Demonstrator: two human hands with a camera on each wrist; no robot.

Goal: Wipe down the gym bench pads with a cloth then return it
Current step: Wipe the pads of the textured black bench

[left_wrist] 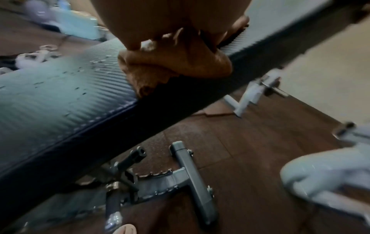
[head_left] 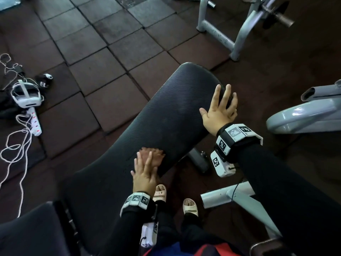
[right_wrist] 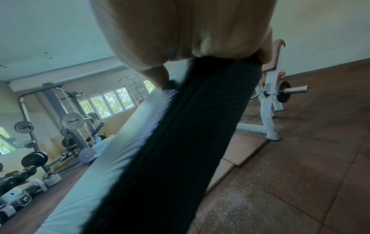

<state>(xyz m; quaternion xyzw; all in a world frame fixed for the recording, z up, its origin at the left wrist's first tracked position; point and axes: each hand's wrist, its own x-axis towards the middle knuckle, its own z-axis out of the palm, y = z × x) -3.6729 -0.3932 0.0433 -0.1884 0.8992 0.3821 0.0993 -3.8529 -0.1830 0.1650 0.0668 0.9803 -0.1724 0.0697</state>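
A long black ribbed bench pad [head_left: 166, 111] runs from lower left to upper right in the head view. My left hand [head_left: 144, 169] lies flat with straight fingers on a crumpled brown cloth [head_left: 154, 156], pressing it onto the pad's right edge. The left wrist view shows that cloth [left_wrist: 176, 63] bunched at the pad's edge [left_wrist: 60, 98] under my fingers, with small water drops on the pad nearby. My right hand [head_left: 220, 106] rests spread on the pad's upper right edge, fingers straight. In the right wrist view the palm sits on the pad's side [right_wrist: 170, 142].
A second dark pad [head_left: 31, 231] lies at lower left. Grey bench frame parts [head_left: 228, 198] and feet in sandals [head_left: 190, 206] are below the pad. A white machine frame [head_left: 228, 30] stands behind, a headset and cables [head_left: 25, 95] on the floor tiles left.
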